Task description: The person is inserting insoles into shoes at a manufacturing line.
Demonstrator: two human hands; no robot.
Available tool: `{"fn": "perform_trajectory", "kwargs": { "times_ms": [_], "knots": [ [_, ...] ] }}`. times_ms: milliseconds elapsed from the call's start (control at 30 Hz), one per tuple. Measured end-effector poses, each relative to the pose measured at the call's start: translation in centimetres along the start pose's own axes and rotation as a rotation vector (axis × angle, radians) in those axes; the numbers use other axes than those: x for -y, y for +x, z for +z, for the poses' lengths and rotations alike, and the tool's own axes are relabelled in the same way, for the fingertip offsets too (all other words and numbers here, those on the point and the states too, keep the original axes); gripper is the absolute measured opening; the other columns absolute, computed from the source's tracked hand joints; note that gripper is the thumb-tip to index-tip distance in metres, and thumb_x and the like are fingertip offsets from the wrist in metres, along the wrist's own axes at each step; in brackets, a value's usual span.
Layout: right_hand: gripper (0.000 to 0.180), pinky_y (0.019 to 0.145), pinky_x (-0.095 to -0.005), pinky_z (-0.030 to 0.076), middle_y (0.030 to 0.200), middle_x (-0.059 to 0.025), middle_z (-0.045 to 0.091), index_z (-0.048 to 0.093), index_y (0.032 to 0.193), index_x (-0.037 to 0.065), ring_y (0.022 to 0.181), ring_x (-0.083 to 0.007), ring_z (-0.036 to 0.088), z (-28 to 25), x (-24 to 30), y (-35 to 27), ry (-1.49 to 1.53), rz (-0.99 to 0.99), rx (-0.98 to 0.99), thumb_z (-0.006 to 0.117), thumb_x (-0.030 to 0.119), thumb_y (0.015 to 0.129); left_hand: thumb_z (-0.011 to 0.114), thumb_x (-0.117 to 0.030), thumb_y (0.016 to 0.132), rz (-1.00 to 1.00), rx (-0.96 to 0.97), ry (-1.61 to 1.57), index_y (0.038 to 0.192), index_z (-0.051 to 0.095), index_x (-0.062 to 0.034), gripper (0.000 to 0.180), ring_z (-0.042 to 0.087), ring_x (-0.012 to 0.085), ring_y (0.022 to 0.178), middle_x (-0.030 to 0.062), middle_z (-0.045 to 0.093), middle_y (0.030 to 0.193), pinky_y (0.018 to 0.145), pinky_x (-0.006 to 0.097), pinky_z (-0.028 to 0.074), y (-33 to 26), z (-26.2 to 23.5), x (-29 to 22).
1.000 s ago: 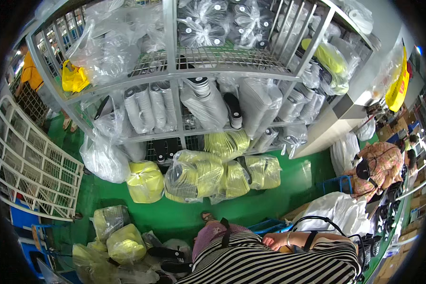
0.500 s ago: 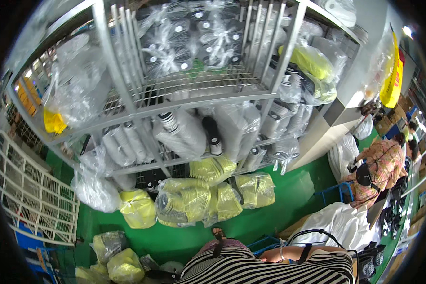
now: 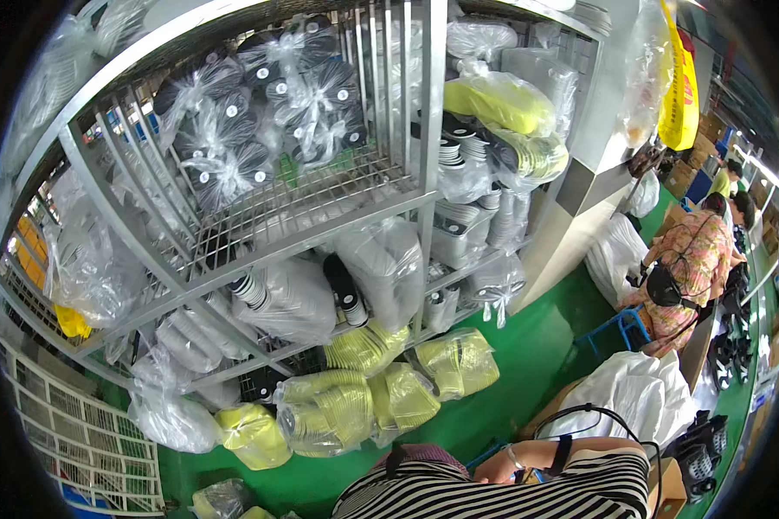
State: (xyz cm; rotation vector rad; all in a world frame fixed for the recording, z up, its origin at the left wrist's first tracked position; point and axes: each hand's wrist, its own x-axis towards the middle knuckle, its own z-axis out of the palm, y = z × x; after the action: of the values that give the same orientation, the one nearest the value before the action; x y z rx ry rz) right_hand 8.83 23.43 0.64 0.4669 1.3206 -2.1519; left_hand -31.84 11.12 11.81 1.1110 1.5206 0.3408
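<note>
My right hand (image 3: 496, 468) is held at my waist beside my striped shirt (image 3: 493, 499), with a bracelet at the wrist and a black band on the forearm. Its fingers point down and are partly hidden, so I cannot make out whether they hold anything. My left hand is out of sight. In front of me stands a metal rack (image 3: 294, 242) loaded with clear bags of stacked, sole-shaped pieces. Bagged black pieces (image 3: 221, 130) sit on its upper shelf, and bagged yellow pieces (image 3: 327, 415) lie on the floor at its foot.
A white wire panel (image 3: 86, 424) leans at the left. Right of the rack rise a pillar (image 3: 571, 216) and a hanging yellow bag (image 3: 679, 95). A large white sack (image 3: 632, 389) and a blue stool (image 3: 619, 329) stand near a person in a floral top (image 3: 688, 251).
My view has turned to the right and lifted slightly, so the rack sits further left and the near floor bags slip toward the lower edge. My right hand stays at my waist.
</note>
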Motion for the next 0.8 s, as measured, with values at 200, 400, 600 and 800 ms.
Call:
{"fn": "perform_trajectory", "kwargs": {
  "times_ms": [200, 400, 600, 800],
  "knots": [
    [0.029, 0.05, -0.0379, 0.051, 0.079, -0.0099, 0.057, 0.057, 0.092, 0.004, 0.067, -0.021, 0.058, -2.6, -1.1, 1.5, -0.408, 0.313, 0.1, 0.055, 0.021, 0.068, 0.038, -0.04, 0.088, -0.026, 0.01, 0.063, 0.12, 0.041, -0.0004, 0.051, 0.05, 0.029, 0.098, 0.0195, 0.052, 0.108, 0.083, 0.039, 0.037, 1.8, -0.9, -0.7],
    [0.031, 0.061, -0.0322, 0.053, 0.092, -0.0067, 0.058, 0.057, 0.098, 0.01, 0.085, -0.0177, 0.055, -4.2, 5.3, -1.1, -0.191, 0.305, -0.077, 0.055, 0.033, 0.078, 0.038, -0.041, 0.088, -0.08, 0.044, 0.115, 0.12, 0.041, -0.0009, 0.052, 0.051, 0.0292, 0.097, 0.0194, 0.053, 0.108, 0.082, 0.04, 0.038, 0.8, -1.3, -0.2],
    [0.033, 0.065, -0.0346, 0.052, 0.1, -0.0118, 0.057, 0.051, 0.107, 0.003, 0.084, -0.0214, 0.058, -7.6, 4.6, -1.4, 0.522, -0.348, -0.958, 0.052, 0.025, 0.082, 0.038, -0.041, 0.088, -0.091, 0.103, 0.186, 0.12, 0.041, -0.0014, 0.052, 0.051, 0.0294, 0.097, 0.0194, 0.053, 0.107, 0.08, 0.04, 0.039, 0.9, -4.3, 1.4],
    [0.03, 0.058, -0.0329, 0.051, 0.092, -0.0087, 0.058, 0.051, 0.105, 0.005, 0.076, -0.0177, 0.057, -8.8, 7.8, -6.2, 0.593, -0.302, -1.262, 0.054, 0.023, 0.081, 0.043, -0.027, 0.084, 0.834, -0.772, 0.087, 0.101, 0.046, 0.0037, 0.035, 0.049, 0.0206, 0.086, 0.0124, 0.051, 0.093, 0.082, 0.031, 0.037, -4.6, -8.9, -8.1]
  ]
}}
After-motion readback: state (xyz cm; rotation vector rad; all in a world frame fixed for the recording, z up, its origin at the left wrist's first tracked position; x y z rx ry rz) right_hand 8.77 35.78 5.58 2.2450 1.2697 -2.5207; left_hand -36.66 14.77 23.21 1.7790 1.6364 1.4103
